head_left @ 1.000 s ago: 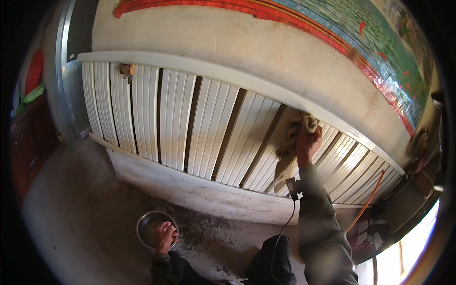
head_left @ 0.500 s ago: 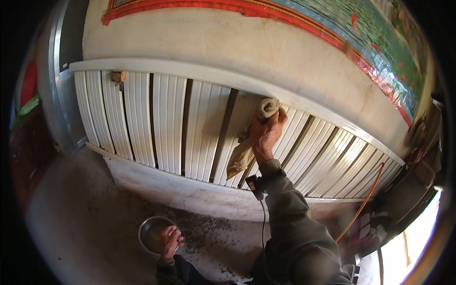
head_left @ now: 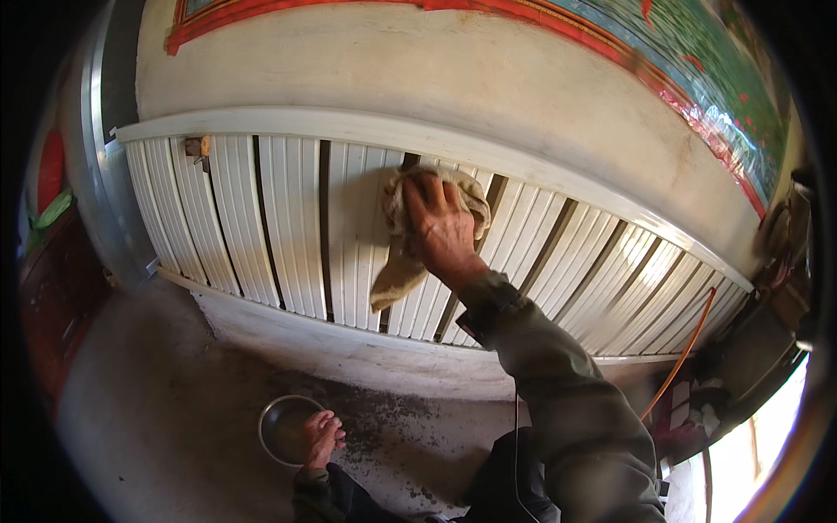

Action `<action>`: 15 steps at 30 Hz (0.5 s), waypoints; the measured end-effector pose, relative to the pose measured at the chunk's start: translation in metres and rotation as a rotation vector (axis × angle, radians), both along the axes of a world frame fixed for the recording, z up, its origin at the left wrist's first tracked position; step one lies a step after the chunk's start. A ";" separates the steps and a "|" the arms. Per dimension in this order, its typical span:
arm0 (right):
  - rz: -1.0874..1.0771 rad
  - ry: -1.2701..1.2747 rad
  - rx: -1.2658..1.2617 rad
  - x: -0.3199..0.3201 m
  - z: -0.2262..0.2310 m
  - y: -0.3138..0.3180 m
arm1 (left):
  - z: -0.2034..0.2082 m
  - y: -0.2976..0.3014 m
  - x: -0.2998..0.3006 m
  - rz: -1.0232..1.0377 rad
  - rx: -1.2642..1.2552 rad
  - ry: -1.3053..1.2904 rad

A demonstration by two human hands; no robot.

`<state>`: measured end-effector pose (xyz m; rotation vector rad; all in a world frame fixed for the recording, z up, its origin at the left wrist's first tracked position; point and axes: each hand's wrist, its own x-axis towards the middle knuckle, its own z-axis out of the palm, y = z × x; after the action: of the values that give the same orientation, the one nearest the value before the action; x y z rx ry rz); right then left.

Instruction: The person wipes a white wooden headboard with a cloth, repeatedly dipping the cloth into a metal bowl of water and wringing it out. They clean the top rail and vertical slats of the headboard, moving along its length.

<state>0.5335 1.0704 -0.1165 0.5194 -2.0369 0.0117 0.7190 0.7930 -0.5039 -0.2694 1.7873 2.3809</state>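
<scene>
My right hand (head_left: 443, 228) presses a bunched beige rag (head_left: 398, 281) against the white slatted panel (head_left: 353, 244), just under its top ledge. The fingers are bent over the cloth, and one end of it hangs down across the slats. Low in the view, my left hand (head_left: 323, 436) is in front of the right side of a round metal basin (head_left: 265, 429) on the floor. Its fingers are curled in, and whatever they may hold is hidden.
A small wooden block (head_left: 197, 146) sits on the panel's upper left. Along the right end slants an orange rod (head_left: 682, 357). A picture with a red border (head_left: 488, 9) covers the wall above. Beside the panel's left end stands a metal-framed door (head_left: 115, 209).
My right hand has moved left along the slats with the rag, which is now spread more flatly under the fingers. My left hand stays by the basin, still curled. The view has shifted slightly.
</scene>
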 end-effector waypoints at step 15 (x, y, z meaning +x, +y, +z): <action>0.090 0.119 -0.144 0.014 0.025 0.042 | -0.017 -0.013 0.004 0.018 0.010 0.027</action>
<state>0.5480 1.1122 -0.0917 0.5090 -1.8793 0.1764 0.7226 0.7801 -0.5204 -0.2542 1.7918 2.4168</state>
